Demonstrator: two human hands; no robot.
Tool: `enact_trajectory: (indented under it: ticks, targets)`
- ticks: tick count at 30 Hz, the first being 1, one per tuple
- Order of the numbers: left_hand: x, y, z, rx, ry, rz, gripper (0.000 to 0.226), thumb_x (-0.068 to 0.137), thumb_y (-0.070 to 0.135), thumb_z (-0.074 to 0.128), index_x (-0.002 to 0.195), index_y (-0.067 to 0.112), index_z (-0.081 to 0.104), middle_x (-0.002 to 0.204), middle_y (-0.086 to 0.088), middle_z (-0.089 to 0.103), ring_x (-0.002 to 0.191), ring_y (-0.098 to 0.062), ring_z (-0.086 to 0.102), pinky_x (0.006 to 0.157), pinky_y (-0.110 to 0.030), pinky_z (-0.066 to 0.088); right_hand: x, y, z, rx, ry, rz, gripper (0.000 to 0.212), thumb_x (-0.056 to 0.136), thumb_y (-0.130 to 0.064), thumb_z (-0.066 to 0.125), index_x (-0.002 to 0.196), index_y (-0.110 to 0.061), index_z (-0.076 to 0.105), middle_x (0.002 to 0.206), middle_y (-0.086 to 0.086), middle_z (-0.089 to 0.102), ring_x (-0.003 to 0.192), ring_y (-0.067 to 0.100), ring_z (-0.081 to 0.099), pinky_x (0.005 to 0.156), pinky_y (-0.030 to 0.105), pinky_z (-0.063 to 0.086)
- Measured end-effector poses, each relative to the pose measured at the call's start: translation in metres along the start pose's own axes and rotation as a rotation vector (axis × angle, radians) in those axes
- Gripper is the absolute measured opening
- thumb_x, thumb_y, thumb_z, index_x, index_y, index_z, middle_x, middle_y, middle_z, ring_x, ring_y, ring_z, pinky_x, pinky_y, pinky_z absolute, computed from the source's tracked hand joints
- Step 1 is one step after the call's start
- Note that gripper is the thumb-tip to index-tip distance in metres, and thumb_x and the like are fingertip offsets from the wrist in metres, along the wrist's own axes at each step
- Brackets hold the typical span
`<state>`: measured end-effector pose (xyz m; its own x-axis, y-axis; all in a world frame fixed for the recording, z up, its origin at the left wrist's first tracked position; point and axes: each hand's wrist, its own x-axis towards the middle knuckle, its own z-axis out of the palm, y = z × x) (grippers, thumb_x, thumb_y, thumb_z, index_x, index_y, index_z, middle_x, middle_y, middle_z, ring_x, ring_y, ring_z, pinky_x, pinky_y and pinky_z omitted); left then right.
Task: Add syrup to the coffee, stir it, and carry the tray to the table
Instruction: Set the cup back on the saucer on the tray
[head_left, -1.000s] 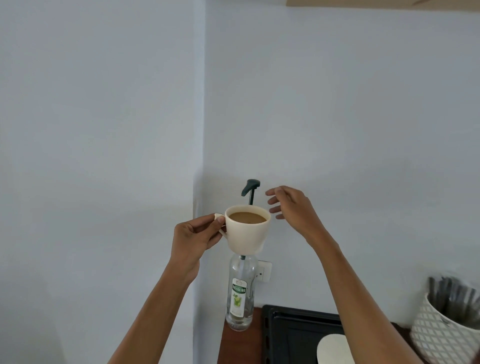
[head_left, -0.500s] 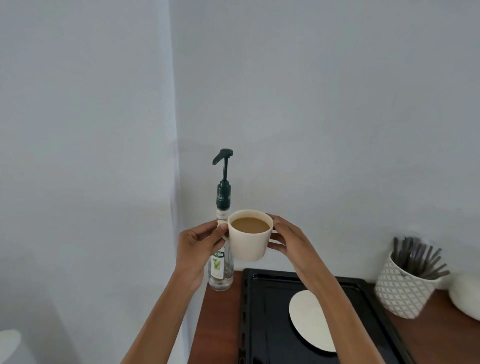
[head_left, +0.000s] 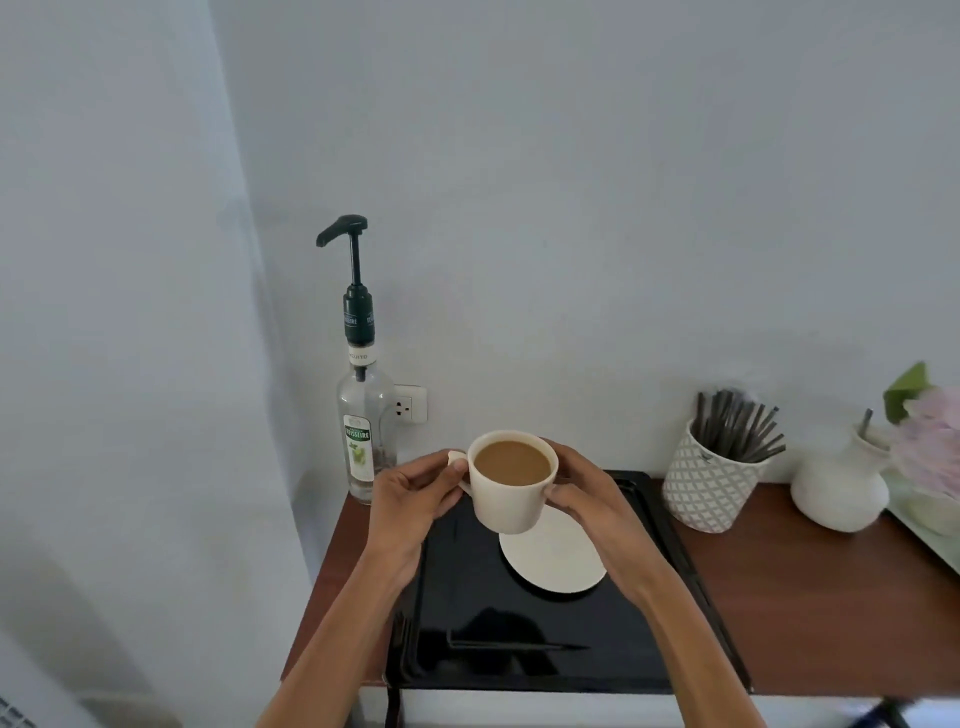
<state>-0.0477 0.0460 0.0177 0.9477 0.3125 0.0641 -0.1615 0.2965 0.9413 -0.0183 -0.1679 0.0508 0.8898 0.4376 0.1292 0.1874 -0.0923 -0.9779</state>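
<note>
Both hands, the left hand (head_left: 415, 501) pinching the handle and the right hand (head_left: 587, 493) cupping the wall, had lowered the cream ceramic coffee cup (head_left: 511, 480) from the tall pump-topped syrup bottle (head_left: 363, 415) toward the white round saucer (head_left: 558, 558) on the black tray (head_left: 467, 623) at the bench's left end, stirring apparently next.

I see a pale blue-grey wall (head_left: 571, 182) filling the upper frame, meeting a second wall (head_left: 114, 312) at a corner left of centre, lit softly and evenly. A white power socket (head_left: 409, 404) sits low on the back wall, just above a reddish-brown wooden counter (head_left: 810, 613) that spans the lower right. At the bottom edge I make out a white surface (head_left: 519, 709) under the counter's front.
</note>
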Motion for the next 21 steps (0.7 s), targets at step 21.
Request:
enact_trajectory:
  ticks: [21]
  targets:
    - [-0.013,-0.098,0.066,0.084,0.055,-0.144,0.013,0.090,0.014,0.075,0.102,0.014,0.081,0.108,-0.013,0.080,0.099,-0.021,0.070,0.105,-0.050,0.051,-0.017,0.083,-0.070,0.020,0.024,0.117,0.058,0.091,0.012,0.052,0.137,-0.022,0.060,0.135,-0.006,0.067,0.128,0.010,0.059,0.115,0.038,0.042]
